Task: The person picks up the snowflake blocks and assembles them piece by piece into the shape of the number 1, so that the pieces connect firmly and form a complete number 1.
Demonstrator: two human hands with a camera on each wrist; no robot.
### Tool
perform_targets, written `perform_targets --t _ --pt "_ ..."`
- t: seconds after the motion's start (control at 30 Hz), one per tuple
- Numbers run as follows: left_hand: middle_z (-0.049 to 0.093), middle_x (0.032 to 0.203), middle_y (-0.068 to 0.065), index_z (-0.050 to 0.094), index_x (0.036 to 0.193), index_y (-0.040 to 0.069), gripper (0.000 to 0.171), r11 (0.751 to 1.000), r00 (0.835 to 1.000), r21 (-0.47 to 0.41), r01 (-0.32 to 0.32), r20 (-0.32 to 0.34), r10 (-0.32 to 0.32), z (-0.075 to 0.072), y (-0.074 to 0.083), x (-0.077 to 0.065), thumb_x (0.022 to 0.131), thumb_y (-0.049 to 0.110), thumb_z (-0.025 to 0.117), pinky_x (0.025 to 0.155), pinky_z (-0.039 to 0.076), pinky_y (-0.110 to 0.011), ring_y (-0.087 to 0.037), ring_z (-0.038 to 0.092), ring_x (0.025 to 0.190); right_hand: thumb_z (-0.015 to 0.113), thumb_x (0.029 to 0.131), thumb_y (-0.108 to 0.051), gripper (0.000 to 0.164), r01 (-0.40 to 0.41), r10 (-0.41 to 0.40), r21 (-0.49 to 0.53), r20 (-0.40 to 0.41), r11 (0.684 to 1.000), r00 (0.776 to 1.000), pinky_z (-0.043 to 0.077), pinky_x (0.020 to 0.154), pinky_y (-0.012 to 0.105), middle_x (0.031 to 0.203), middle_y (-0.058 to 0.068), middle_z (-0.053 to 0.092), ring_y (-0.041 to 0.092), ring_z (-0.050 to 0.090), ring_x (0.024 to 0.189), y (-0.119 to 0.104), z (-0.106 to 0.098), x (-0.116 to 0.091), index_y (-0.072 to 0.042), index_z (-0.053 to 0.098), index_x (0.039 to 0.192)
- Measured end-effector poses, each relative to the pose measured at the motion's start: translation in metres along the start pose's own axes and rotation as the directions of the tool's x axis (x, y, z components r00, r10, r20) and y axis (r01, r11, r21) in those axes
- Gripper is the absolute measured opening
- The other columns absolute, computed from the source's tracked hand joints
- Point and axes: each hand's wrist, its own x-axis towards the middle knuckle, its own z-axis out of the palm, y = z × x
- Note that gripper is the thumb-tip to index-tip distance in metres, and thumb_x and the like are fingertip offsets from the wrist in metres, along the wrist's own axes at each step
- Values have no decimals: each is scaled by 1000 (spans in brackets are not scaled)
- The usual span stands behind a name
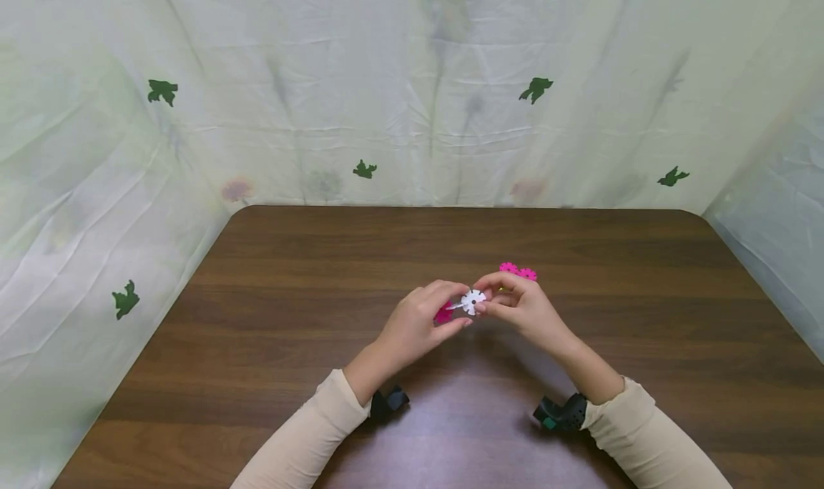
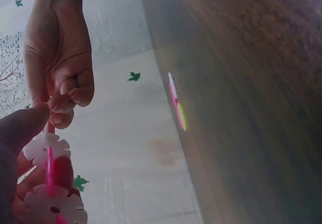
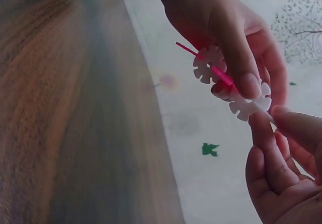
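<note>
My left hand holds a short chain of interlocked notched plastic discs. Two white discs are joined by pink discs set crosswise between them. At the chain's end, the fingertips and thumb of my right hand pinch a white disc seen edge-on, against the slotted white disc. From the head view, one white disc faces up between the hands, and a pink disc shows by the left fingers. Part of the chain is hidden behind the left thumb and fingers.
Behind the right hand, more pink discs lie on the brown wooden table; the left wrist view shows them edge-on as a white, pink and yellow row. Black wrist cameras sit below both hands. A pale curtain hangs behind.
</note>
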Motion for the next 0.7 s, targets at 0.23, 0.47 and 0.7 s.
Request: perform_targets --t 0.23,0.47,0.7 --pt "62 92 0 62 101 6 35 999 999 30 -10 -33 11 1 0 -1 72 20 77 61 40 -22 -12 57 75 63 79 6 24 -9 9 0 11 1000 1000 49 68 43 81 18 55 16 62 70 2 5 -1 11 55 102" --pt "63 85 1 64 97 6 31 997 999 75 -20 -39 23 -1 -1 -1 72 21 76 58 39 -21 -7 53 69 65 78 4 27 47 -46 -74 27 996 999 51 68 35 86 15 57 18 60 73 3 4 -1 7 57 104" --pt "63 85 0 64 98 6 34 995 999 101 -20 -46 25 -2 -3 -2 71 23 77 60 40 -22 -9 53 68 67 74 9 34 122 -126 -247 -1 961 992 49 71 27 94 15 58 22 58 82 -19 -3 -4 6 55 106"
